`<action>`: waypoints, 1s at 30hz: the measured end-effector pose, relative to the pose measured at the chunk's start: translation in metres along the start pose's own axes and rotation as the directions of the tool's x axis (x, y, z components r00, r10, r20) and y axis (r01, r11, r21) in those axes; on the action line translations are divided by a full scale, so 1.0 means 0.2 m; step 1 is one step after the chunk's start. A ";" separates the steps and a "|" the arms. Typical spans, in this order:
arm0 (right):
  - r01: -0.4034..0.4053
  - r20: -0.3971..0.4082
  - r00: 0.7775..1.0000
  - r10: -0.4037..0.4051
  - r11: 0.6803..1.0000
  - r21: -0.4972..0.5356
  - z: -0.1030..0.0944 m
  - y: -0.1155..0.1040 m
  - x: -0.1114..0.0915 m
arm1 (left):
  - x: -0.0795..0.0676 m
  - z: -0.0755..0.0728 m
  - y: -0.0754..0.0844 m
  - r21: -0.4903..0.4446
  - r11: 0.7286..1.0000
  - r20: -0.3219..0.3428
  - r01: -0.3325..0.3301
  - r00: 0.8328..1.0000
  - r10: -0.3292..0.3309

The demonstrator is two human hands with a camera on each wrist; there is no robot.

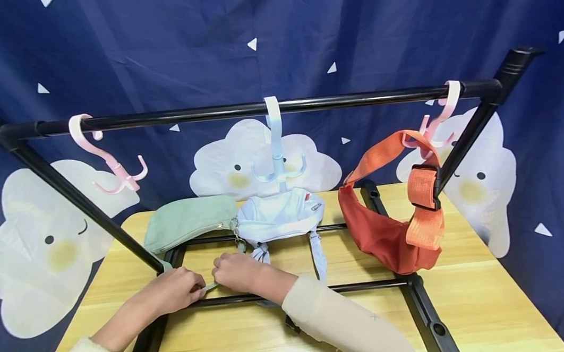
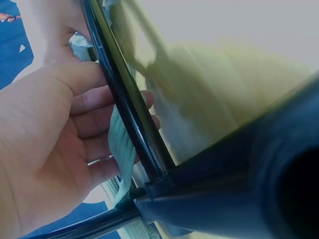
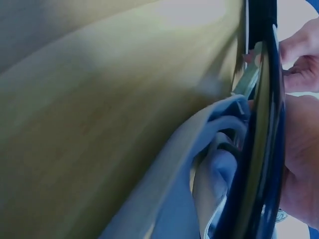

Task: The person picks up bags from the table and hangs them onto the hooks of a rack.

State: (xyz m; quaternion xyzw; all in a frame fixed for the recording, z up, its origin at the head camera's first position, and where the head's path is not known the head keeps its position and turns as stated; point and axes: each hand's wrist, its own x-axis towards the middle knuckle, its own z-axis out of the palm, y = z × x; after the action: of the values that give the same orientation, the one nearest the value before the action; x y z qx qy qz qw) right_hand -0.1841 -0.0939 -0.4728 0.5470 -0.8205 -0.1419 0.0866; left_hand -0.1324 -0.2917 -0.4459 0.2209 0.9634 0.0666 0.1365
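A pale green shoulder bag lies at the left of the rack's base, with a small chain and ring at its right end. Its green strap runs between my two hands, just above the front lower bar. My left hand holds the strap near the left post; in the left wrist view the strap crosses the curled fingers behind the bar. Facing it, my right hand pinches the strap's other stretch, its fingertips partly hidden. Right behind that hand sits a light blue bag with dangling straps.
A black rack stands on the wooden table, its top bar running across. From it hang a pink hook at left, a blue hook mid-bar and another pink hook bearing a red-orange bag.
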 end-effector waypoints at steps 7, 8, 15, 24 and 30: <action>-0.005 -0.025 1.000 0.005 1.000 -0.017 0.01 -0.01 0.01 | -0.01 0.00 0.00 -0.010 1.000 0.018 0.001 1.000 -0.001; -0.008 -0.024 1.000 0.008 1.000 -0.008 0.01 -0.01 0.01 | -0.01 0.00 0.00 -0.015 1.000 0.017 0.002 1.000 -0.002; -0.023 0.017 1.000 0.021 0.993 0.114 0.00 0.01 0.02 | -0.01 0.00 0.00 -0.037 0.999 0.018 0.029 0.999 -0.029; -0.040 -0.010 0.999 0.044 0.972 0.233 -0.04 0.05 0.01 | -0.03 -0.02 -0.02 -0.038 0.999 -0.043 -0.017 0.999 0.016; -0.040 -0.030 0.998 0.053 0.945 0.325 -0.04 0.04 0.01 | -0.04 -0.03 -0.03 -0.025 0.998 -0.098 -0.054 0.994 0.051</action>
State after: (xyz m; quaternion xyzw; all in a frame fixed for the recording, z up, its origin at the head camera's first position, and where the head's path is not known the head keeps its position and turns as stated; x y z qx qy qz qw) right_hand -0.1898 -0.0947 -0.4618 0.5370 -0.8434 0.0077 0.0146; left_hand -0.1300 -0.3002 -0.4405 0.2408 0.9617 0.0942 0.0905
